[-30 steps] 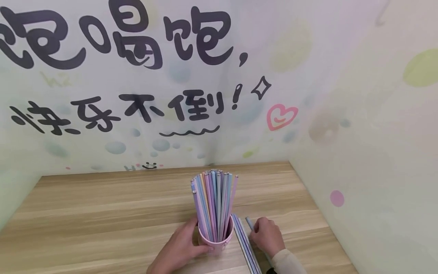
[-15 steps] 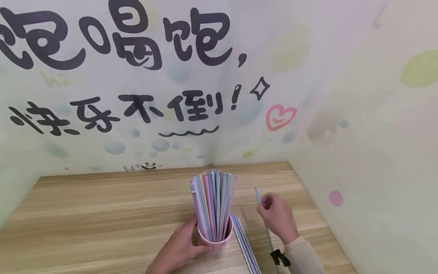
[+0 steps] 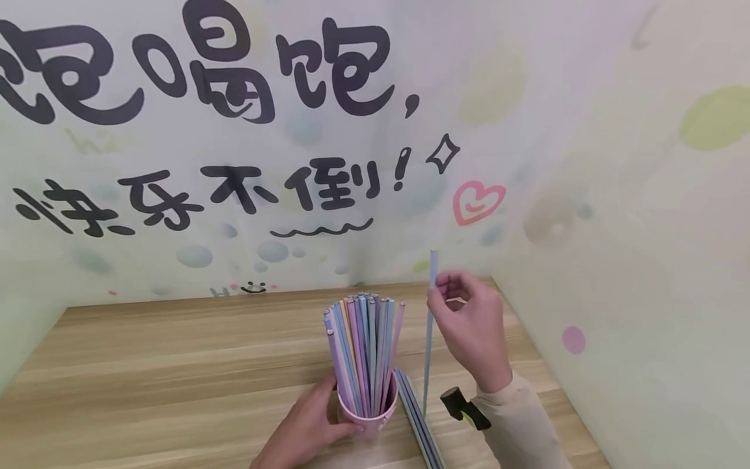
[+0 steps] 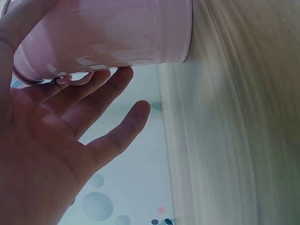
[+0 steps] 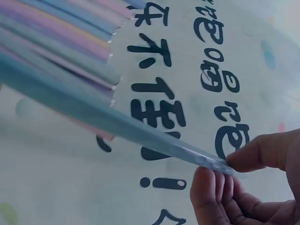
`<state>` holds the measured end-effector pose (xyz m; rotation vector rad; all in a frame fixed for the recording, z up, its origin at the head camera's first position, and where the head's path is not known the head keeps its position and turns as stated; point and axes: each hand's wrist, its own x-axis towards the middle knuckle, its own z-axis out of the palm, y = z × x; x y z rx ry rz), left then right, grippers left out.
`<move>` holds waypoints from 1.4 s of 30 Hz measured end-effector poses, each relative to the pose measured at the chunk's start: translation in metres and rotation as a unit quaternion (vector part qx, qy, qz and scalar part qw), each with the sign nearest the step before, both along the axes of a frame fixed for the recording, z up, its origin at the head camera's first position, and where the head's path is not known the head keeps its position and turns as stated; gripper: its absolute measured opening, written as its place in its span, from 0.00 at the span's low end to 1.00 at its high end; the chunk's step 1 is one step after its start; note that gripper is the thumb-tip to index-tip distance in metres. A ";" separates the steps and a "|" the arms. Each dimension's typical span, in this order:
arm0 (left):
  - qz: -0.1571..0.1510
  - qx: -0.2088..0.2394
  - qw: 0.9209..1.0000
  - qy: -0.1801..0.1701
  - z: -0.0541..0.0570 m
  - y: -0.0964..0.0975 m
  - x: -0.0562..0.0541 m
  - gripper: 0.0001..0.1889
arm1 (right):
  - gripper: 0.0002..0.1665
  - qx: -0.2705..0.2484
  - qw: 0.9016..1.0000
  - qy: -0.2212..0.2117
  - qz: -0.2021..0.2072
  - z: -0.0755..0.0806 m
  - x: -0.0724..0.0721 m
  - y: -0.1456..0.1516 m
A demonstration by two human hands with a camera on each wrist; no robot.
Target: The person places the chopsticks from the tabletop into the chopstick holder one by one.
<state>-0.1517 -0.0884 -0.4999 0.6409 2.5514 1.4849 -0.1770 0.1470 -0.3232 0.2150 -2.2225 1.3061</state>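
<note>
A pink pail-like cup (image 3: 368,426) with a small loop on its side stands upright on the table, filled with long thin pastel sticks (image 3: 363,355) that look like straws. My left hand (image 3: 307,420) holds the cup from the left, thumb in front and fingers behind; in the left wrist view several fingertips touch its wall, while one finger stands apart. My right hand (image 3: 471,322) pinches a pale blue straw-like stick (image 3: 429,352) near its upper end, between thumb and fingers. This stick hangs nearly upright to the right of the cup. Whether its lower end touches anything, I cannot tell.
Several more sticks (image 3: 417,417) lie together on the wooden table (image 3: 176,371), just right of the cup. Behind the table rises a wall (image 3: 328,260) with large dark lettering, and a second wall (image 3: 633,312) bounds the right side.
My right hand has lifted the pale blue stick from beside the loose sticks and raised it upright, higher and farther from me. My left hand stays at the cup.
</note>
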 end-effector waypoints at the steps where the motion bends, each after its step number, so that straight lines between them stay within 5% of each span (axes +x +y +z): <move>1: 0.000 0.001 1.000 0.001 0.000 0.000 0.000 0.54 | 0.03 -0.009 1.000 0.011 0.003 0.002 -0.001 -0.003; 9: -0.008 0.001 1.000 -0.003 -0.002 0.001 0.001 0.55 | 0.02 -0.066 0.997 0.035 0.027 0.001 -0.006 -0.018; 26: -0.009 -0.001 1.000 0.000 -0.003 0.000 0.000 0.55 | 0.04 -0.001 0.999 -0.038 0.022 -0.094 0.003 -0.029; 35: -0.007 -0.001 1.000 0.001 -0.003 -0.002 0.001 0.54 | 0.05 -0.008 0.999 -0.048 0.016 -0.111 0.008 -0.020; 42: -0.005 -0.002 1.000 0.001 -0.003 -0.002 0.001 0.53 | 0.07 0.013 0.994 -0.106 -0.012 -0.132 0.012 -0.007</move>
